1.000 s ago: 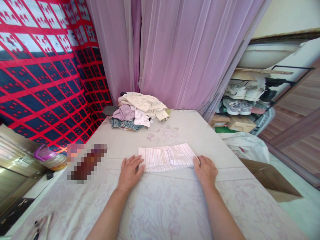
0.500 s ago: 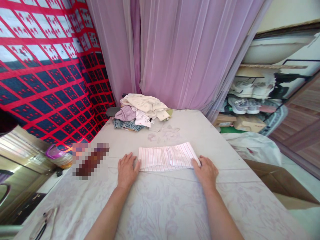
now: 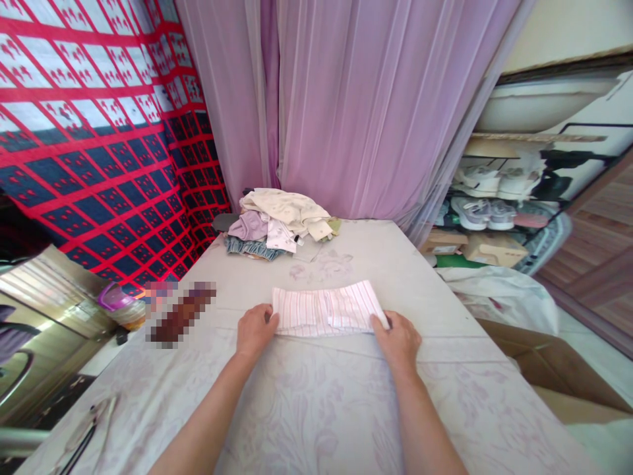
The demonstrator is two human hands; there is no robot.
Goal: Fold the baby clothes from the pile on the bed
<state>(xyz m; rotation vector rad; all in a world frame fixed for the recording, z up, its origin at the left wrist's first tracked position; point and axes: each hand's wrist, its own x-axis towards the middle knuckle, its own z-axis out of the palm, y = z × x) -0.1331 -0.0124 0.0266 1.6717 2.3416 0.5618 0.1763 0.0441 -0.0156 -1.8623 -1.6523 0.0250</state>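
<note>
A folded strip of pink-and-white striped fabric (image 3: 301,309) was pictured lying flat on a bed-like surface spread with a pale floral cover (image 3: 316,396), its long axis set crosswise between two bare hands. The left end was met by the left hand (image 3: 254,330), whose fingers were bent inward, with the thumb brought up to the fabric's edge; whether cloth was pinched there could not be told. The right end was held by the right hand (image 3: 399,340), the thumb laid over the near corner and the fingers curled around beside the edge. Neither hand could be called the nearer, since an end of the strip was touched by each; from the left fingers the fabric was stretched out to the right, and from the right fingers to the left. The layers were seen folded lengthwise, with an overlap visible near the middle. Beyond the strip, well apart from both hands, a heap of clothes (image 3: 291,210) was piled at the far edge, a gathered denim waistband (image 3: 252,248) showing at its base. The scene was backed by a lilac curtain (image 3: 346,112) and flanked on the left by red-gridded hanging cloth (image 3: 113,158), while grey sneakers (image 3: 482,214) were shelved on the right.
</note>
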